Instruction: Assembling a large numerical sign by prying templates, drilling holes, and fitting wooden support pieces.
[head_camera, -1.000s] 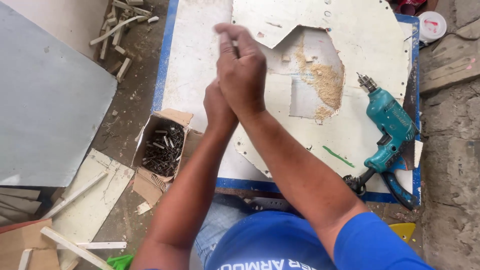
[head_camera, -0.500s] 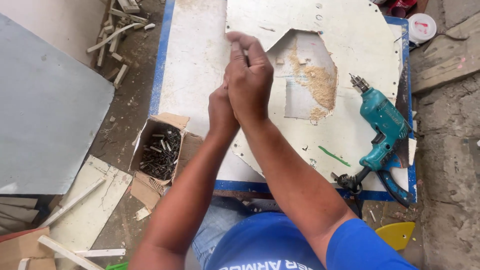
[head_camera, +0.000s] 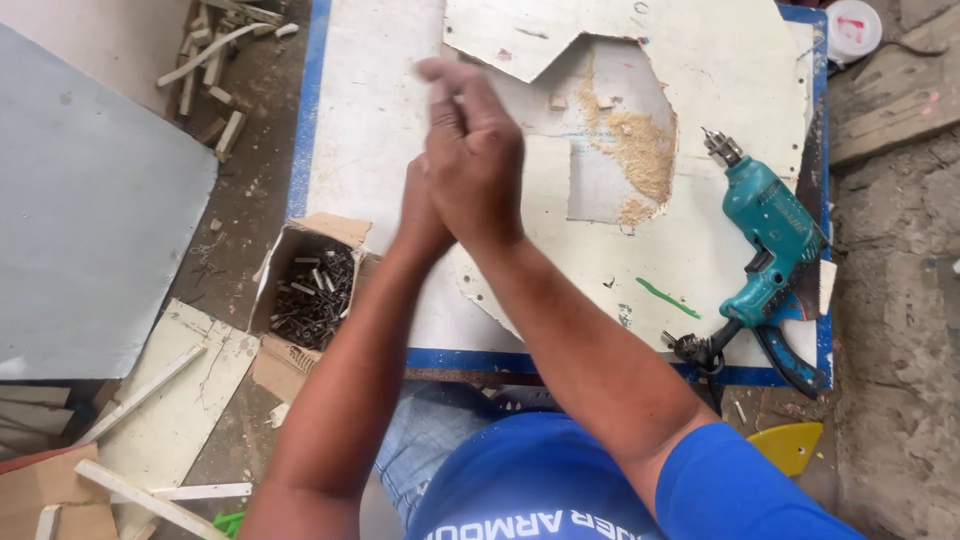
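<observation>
My right hand (head_camera: 478, 160) lies over my left hand (head_camera: 416, 215); the two are pressed together above a white worktable with a blue edge (head_camera: 365, 120). The right fingers are bunched and blurred, pointing away from me. Whether they pinch anything is not visible. Most of my left hand is hidden behind the right one. A torn cardboard box of dark screws (head_camera: 312, 290) sits just left of my left wrist, at the table's corner. To the right, a teal power drill (head_camera: 770, 235) lies on the table, chuck pointing away.
A white cut panel (head_camera: 720, 60) with a jagged opening lies on the table, sawdust (head_camera: 635, 150) piled inside. A grey sheet (head_camera: 90, 220) lies at left, with wood offcuts (head_camera: 215, 50) on the dirt floor behind it. A yellow piece (head_camera: 790, 445) sits near my right elbow.
Both hands have stayed pressed together and drifted slightly toward me over the table; the right fingers are now blurred. The drill and screw box have not moved.
</observation>
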